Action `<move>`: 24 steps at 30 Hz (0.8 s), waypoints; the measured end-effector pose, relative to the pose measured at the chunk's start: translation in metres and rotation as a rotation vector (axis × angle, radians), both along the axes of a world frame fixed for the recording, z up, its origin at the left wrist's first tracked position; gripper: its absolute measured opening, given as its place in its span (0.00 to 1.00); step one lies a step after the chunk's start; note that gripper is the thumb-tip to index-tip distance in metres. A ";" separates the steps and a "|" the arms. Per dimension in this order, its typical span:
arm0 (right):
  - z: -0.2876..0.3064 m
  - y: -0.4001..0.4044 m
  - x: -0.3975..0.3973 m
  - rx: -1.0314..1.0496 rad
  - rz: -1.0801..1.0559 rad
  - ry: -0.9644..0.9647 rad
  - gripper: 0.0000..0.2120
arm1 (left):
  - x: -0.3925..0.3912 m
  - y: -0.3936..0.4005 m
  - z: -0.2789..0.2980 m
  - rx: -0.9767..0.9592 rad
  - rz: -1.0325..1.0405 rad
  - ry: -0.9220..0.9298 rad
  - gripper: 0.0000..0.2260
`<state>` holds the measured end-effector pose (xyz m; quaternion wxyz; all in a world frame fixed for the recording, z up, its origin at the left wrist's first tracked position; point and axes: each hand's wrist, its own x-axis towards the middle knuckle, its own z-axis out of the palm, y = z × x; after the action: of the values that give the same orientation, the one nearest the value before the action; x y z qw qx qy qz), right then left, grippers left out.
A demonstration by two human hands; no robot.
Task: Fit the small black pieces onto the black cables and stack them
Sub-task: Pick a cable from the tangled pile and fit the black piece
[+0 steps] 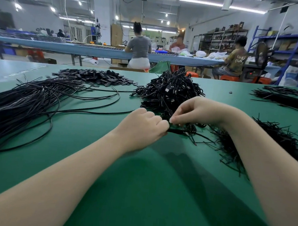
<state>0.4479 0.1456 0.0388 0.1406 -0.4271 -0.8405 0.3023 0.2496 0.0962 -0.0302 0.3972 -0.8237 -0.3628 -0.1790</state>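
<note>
- Left hand (pixel 144 128): fingers closed on the end of a black cable (pixel 176 131), held low over the surface (pixel 138 184), probably to steady it for fitting.
- Right hand (pixel 196 113): fingertips pinched at the same spot; whether a small piece sits between them cannot be told.
- Just behind the hands: a tangled heap of cables (pixel 170 91), apparently the finished stack, placed close for dropping.
- Far left: the pile of small black pieces (pixel 95 76), with loose cables (pixel 25 98) to the near left, both within reach as supply.
</note>
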 end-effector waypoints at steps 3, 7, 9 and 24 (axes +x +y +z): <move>-0.012 0.002 0.011 -0.416 0.108 0.153 0.07 | 0.003 -0.004 0.000 0.025 -0.181 -0.071 0.13; -0.030 -0.002 -0.006 -0.708 0.145 0.608 0.05 | 0.008 -0.004 -0.007 -0.130 -0.149 -0.471 0.15; -0.039 -0.004 -0.026 -0.728 0.034 0.822 0.04 | 0.010 0.000 -0.012 -0.338 -0.119 -0.834 0.16; -0.076 -0.013 -0.075 -0.597 -0.407 1.166 0.04 | 0.014 0.026 -0.023 -0.802 -0.068 -1.573 0.04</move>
<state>0.3733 0.1329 -0.0373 0.5002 -0.3647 -0.4111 0.6691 0.2635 0.1221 -0.0535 -0.2918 -0.5496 -0.5419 -0.5650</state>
